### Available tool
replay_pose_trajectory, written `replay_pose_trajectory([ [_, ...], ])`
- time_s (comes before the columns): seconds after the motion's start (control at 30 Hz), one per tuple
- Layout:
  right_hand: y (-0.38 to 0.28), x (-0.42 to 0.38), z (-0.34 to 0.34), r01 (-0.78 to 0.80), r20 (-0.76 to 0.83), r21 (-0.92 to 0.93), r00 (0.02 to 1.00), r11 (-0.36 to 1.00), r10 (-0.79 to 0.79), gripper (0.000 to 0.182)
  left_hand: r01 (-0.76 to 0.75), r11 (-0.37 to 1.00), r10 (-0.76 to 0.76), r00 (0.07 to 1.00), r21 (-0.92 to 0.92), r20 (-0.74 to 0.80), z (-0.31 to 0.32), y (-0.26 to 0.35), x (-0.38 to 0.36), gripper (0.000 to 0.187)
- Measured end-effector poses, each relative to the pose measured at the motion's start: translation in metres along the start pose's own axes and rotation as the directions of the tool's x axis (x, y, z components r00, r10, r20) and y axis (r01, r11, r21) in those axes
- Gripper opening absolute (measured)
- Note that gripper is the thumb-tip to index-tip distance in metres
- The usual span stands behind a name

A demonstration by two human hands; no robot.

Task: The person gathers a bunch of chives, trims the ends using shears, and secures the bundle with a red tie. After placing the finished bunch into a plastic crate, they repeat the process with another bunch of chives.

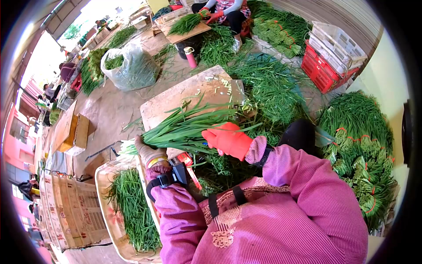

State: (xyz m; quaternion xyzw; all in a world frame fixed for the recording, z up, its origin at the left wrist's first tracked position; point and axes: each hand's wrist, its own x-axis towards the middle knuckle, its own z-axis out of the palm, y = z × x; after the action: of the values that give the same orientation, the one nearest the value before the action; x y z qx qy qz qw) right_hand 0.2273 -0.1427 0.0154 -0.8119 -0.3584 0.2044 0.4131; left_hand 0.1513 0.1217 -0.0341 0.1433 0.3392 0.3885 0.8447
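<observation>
A bunch of garlic chives [187, 127], long and green with pale ends at the left, lies across the near part of a wooden board [160, 103]. My left hand [149, 149], in a greyish glove, is closed around the bunch close to its pale ends. At the leafy side is my right hand [228, 141] in a red-orange glove, its fingers curled in against the leaves. Whatever the right fingers hold is hidden. Cut white bits [224, 86] are scattered over the far right of the board.
A crate of chives [134, 211] stands at my left. Loose greens [268, 88] and tied bundles [360, 149] lie at the right, near stacked red and white crates [323, 66]. Farther off are a plastic bag [129, 68], a pink bottle [190, 57] and a co-worker's red-gloved hand [215, 16].
</observation>
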Motion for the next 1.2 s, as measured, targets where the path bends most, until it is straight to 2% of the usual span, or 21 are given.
replay_pose_trajectory([
  [0.03, -0.005, -0.004, -0.004, -0.053, 0.016, 0.192, 0.999, 0.98, 0.051, 0.038, 0.019, 1.0, -0.019, 1.0, -0.004, 0.017, -0.003, 0.002, 0.004, 0.053],
  [0.07, -0.002, -0.01, -0.01, 0.127, 0.038, 0.168, 0.99, 0.978, -0.135, 0.035, -0.028, 0.999, 0.028, 1.0, 0.039, 0.0, -0.006, 0.006, 0.007, 0.053],
  [0.1, -0.003, -0.015, -0.015, 0.125, 0.039, 0.167, 0.99, 0.978, -0.133, 0.035, -0.037, 0.998, 0.037, 0.999, 0.052, 0.009, -0.004, 0.015, 0.003, 0.055],
  [0.17, -0.005, -0.025, -0.022, -0.05, 0.421, -0.179, 0.899, 0.983, 0.122, 0.035, -0.156, 0.982, 0.152, 0.987, 0.109, 0.045, -0.001, 0.04, -0.007, 0.048],
  [0.23, 0.053, -0.023, 0.002, 0.337, 0.617, -0.56, 0.779, 0.757, 0.11, 0.034, -0.355, 0.928, 0.328, 0.924, 0.117, 0.199, -0.006, 0.076, -0.006, 0.038],
  [0.27, 0.069, -0.031, 0.003, 0.231, 0.545, -0.556, 0.826, 0.798, 0.141, 0.037, -0.436, 0.896, 0.407, 0.884, 0.088, 0.231, 0.0, 0.089, -0.016, 0.034],
  [0.3, 0.07, -0.024, 0.001, 0.172, 0.523, -0.645, 0.81, 0.745, 0.265, 0.041, -0.515, 0.855, 0.487, 0.836, 0.056, 0.255, 0.007, 0.104, -0.029, 0.031],
  [0.37, 0.061, -0.006, -0.006, -0.029, 0.407, -0.543, 0.865, 0.839, 0.293, 0.043, -0.588, 0.796, 0.512, 0.781, 0.143, 0.359, 0.013, 0.135, -0.048, 0.031],
  [0.43, 0.068, 0.024, 0.001, -0.207, 0.4, -0.423, 0.831, 0.882, 0.387, 0.038, -0.677, 0.693, 0.564, 0.723, 0.249, 0.398, 0.016, 0.163, -0.053, 0.032],
  [0.5, 0.094, 0.045, 0.029, 0.092, 0.155, -0.559, 0.988, 0.824, -0.005, 0.032, -0.774, 0.566, 0.63, 0.628, 0.284, 0.458, 0.015, 0.183, -0.057, 0.035],
  [0.63, 0.111, 0.111, 0.07, 0.16, 0.157, -0.42, 0.982, 0.893, -0.102, 0.026, -0.8, 0.518, 0.654, 0.599, 0.303, 0.463, 0.011, 0.199, -0.062, 0.036],
  [0.7, 0.12, 0.139, 0.094, 0.511, 0.07, -0.447, 0.838, 0.734, -0.541, 0.034, -0.784, 0.503, 0.644, 0.621, 0.364, 0.447, 0.006, 0.201, -0.059, 0.037],
  [0.83, 0.11, 0.172, 0.126, 0.613, 0.315, -0.534, 0.783, 0.582, -0.536, 0.054, -0.793, 0.459, 0.664, 0.606, 0.401, 0.438, -0.005, 0.199, -0.038, 0.037],
  [0.9, 0.105, 0.166, 0.123, 0.593, 0.474, -0.596, 0.804, 0.542, -0.359, 0.058, -0.783, 0.443, 0.664, 0.614, 0.435, 0.428, -0.01, 0.202, -0.03, 0.037],
  [0.97, 0.124, 0.135, 0.112, 0.654, 0.648, -0.514, 0.72, 0.555, -0.249, 0.027, -0.774, 0.43, 0.663, 0.62, 0.465, 0.42, -0.017, 0.208, -0.024, 0.038],
  [1.0, 0.095, 0.114, 0.088, 0.616, 0.803, -0.485, 0.595, 0.62, 0.036, 0.009, -0.766, 0.437, 0.635, 0.634, 0.472, 0.441, -0.021, 0.213, -0.021, 0.038],
  [1.03, 0.182, 0.094, 0.099, 0.732, 0.862, -0.184, 0.441, 0.657, -0.25, 0.011, -0.759, 0.444, 0.607, 0.645, 0.475, 0.463, -0.025, 0.218, -0.018, 0.039],
  [1.07, 0.144, 0.085, 0.083, 0.344, 0.911, -0.279, 0.389, 0.896, 0.135, 0.026, -0.762, 0.442, 0.572, 0.646, 0.472, 0.506, -0.028, 0.223, -0.013, 0.04],
  [1.1, 0.094, 0.08, 0.062, -0.099, 0.881, -0.436, 0.157, 0.895, 0.446, 0.041, -0.76, 0.446, 0.569, 0.648, 0.472, 0.506, -0.026, 0.222, -0.01, 0.04],
  [1.17, 0.063, 0.096, 0.06, 0.009, 0.724, -0.52, 0.536, 0.854, 0.435, 0.057, -0.746, 0.4, 0.616, 0.649, 0.532, 0.446, -0.019, 0.218, -0.01, 0.037],
  [1.2, 0.06, 0.108, 0.07, -0.108, 0.654, -0.5, 0.603, 0.86, 0.456, 0.072, -0.747, 0.4, 0.614, 0.649, 0.531, 0.449, -0.016, 0.215, -0.008, 0.037],
])
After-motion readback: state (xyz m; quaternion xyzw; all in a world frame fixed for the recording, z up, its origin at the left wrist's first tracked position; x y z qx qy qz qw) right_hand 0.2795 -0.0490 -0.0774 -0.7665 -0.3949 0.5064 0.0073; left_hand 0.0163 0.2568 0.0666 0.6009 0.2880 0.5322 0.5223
